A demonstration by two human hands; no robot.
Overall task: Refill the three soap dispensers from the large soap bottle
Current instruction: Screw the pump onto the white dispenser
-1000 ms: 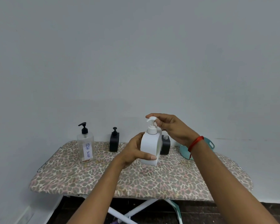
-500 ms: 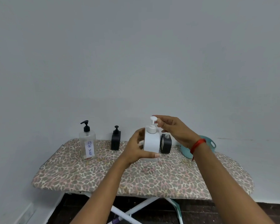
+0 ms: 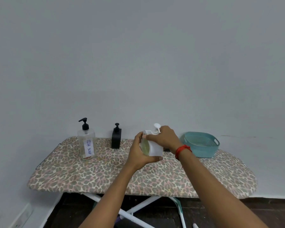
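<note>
**A:** What is nearest?

**B:** The person's two forearms, reaching in from six o'clock over the ironing board (image 3: 105, 176). The left hand (image 3: 139, 156) curls round the body of the white dispenser (image 3: 155, 149) from its nine o'clock side, thumb near the top and fingers underneath. The right hand (image 3: 164, 139) comes over from three o'clock, its fingers closed round the neck below the pump head (image 3: 156, 126).

**A:** So the dispenser is off the board?

**B:** Yes, it is held just above the middle of the board and tilted. Its round window shows pale yellow-green liquid.

**A:** Is the pump going on or coming off?

**B:** That cannot be told. With liquid in the window, it is likely this one is filled and being closed, but that is a judgement.

**A:** And farther back?

**B:** At ten o'clock the large soap bottle (image 3: 86, 143), labelled DISH SOAP, stands upright with its pump on and looks nearly empty. At eleven o'clock the black dispenser (image 3: 116, 139) stands capped and untouched. A dark shape (image 3: 166, 149) behind the right wrist may be the third dispenser, but it is too hidden to say. A teal basket (image 3: 202, 146) sits at two o'clock, against the wall.

**A:** What is left to do?

**B:** Probably at least the black one, though its level is not visible.
</note>
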